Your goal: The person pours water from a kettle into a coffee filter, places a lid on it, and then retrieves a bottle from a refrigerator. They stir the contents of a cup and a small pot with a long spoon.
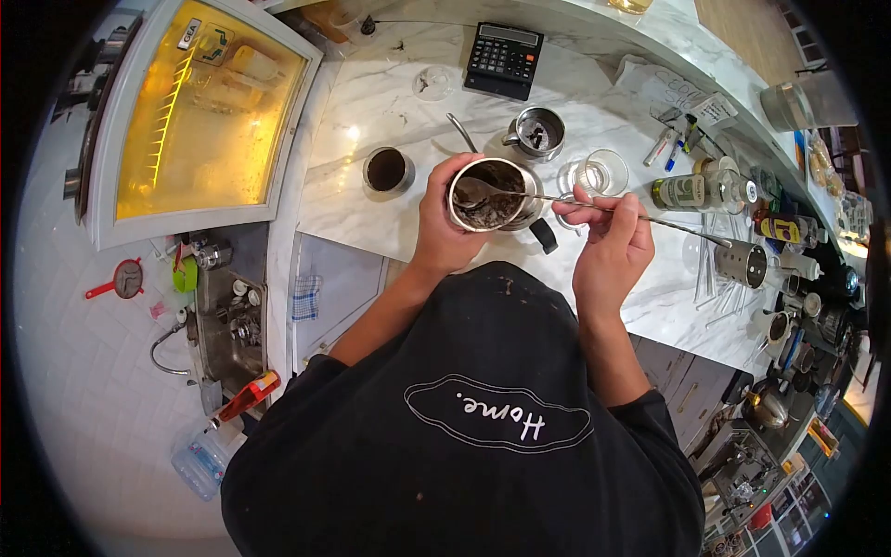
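My left hand (440,227) grips a metal cup (482,225), tilted so that its mouth faces me. Dark brown, wet-looking grounds (499,179) coat the inside. Between the fingers of my right hand (611,243) is a long bar spoon (640,217), with its bowl inside the cup against the grounds. Partly hidden behind the cup stands a metal kettle with a thin spout (461,132) and a black handle (543,237). A small metal pitcher (560,139) sits beyond it, and a cup of dark contents (388,171) stands to the left.
On the marble counter (334,200) are a calculator (502,61), a clear glass (605,173), pens (676,151) and bottles (691,191). A perforated metal holder (742,264) is at the right. A lit glass-door fridge (204,111) and a sink (223,325) lie to the left.
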A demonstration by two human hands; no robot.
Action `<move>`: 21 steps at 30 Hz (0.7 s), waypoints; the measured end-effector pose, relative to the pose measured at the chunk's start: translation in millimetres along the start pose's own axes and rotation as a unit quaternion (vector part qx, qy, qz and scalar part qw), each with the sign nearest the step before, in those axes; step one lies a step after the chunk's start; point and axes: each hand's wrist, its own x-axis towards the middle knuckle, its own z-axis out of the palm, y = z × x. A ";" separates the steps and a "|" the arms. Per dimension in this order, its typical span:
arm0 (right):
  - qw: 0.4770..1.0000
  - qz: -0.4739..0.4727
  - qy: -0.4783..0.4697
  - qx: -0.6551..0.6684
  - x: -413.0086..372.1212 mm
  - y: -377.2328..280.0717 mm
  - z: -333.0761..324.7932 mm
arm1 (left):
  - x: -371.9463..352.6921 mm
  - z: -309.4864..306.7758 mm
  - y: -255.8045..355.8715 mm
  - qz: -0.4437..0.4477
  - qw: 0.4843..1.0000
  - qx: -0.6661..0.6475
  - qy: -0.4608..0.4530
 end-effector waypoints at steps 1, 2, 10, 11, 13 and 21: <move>1.000 0.000 0.011 0.004 3.0 -0.2 -2.0 | -0.4 -0.9 -0.1 -0.014 1.000 -0.003 0.000; 0.999 0.005 0.023 0.022 7.3 -1.3 -5.6 | -1.0 -2.3 -1.1 -0.028 1.000 -0.005 0.000; 0.992 -0.039 0.108 0.048 51.8 -6.1 -52.0 | 1.4 -21.1 -13.3 -0.103 0.995 0.016 -0.001; 0.990 -0.041 0.129 0.031 56.7 -2.8 -55.2 | 0.9 -21.1 -14.7 -0.103 0.995 0.008 0.015; 0.993 -0.051 0.106 0.009 65.6 15.7 -63.4 | 1.5 -20.4 -13.1 -0.106 0.993 -0.007 0.046; 0.996 -0.038 0.023 -0.079 57.0 62.7 -56.3 | 1.1 -16.5 -16.6 -0.112 0.993 -0.024 0.038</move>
